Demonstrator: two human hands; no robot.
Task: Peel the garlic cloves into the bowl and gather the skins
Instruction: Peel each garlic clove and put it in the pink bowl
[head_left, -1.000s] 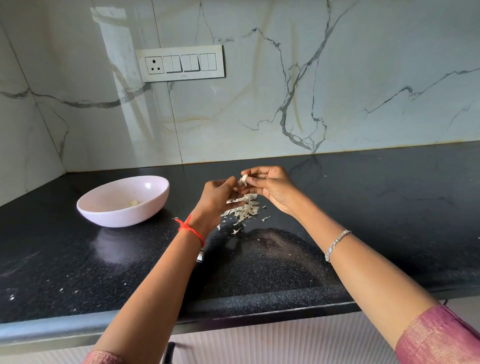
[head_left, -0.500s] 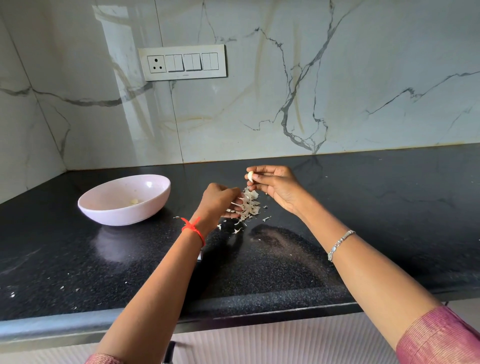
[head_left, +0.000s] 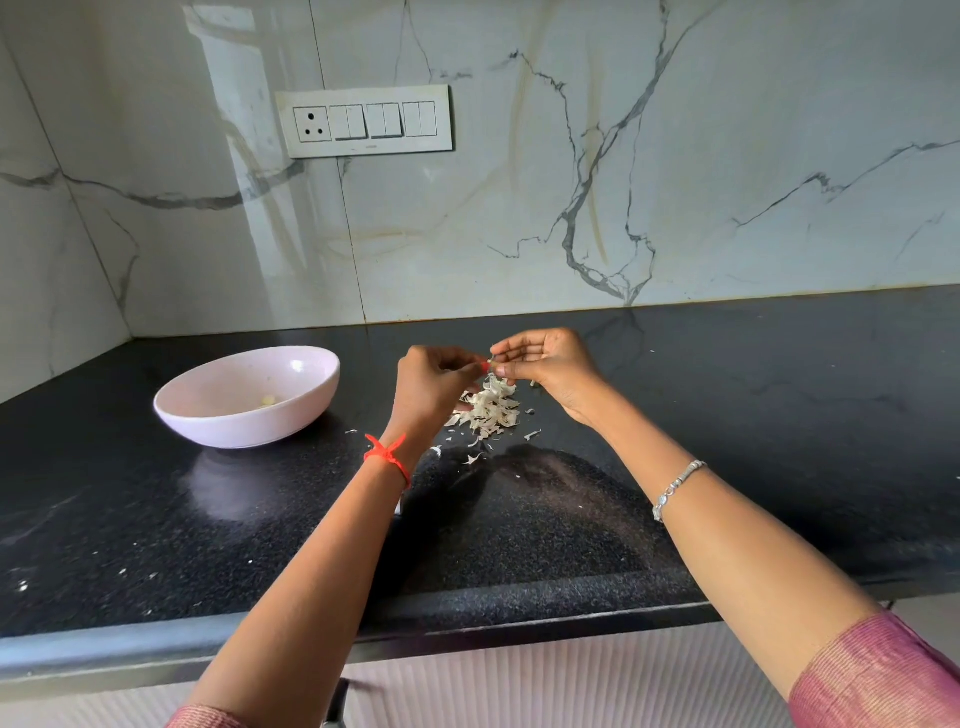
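1. Head view: I see left hand and right hand both pinching one clove, fingertips together, above the skins.
2. Left on the counter, apart, the bowl holds one peeled clove.

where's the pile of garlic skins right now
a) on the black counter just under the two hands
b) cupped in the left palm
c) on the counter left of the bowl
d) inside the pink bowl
a: the garlic skins lie heaped on the black counter right below the left hand and right hand, which pinch a garlic clove between them. The heap is right of the pink bowl and apart from it.
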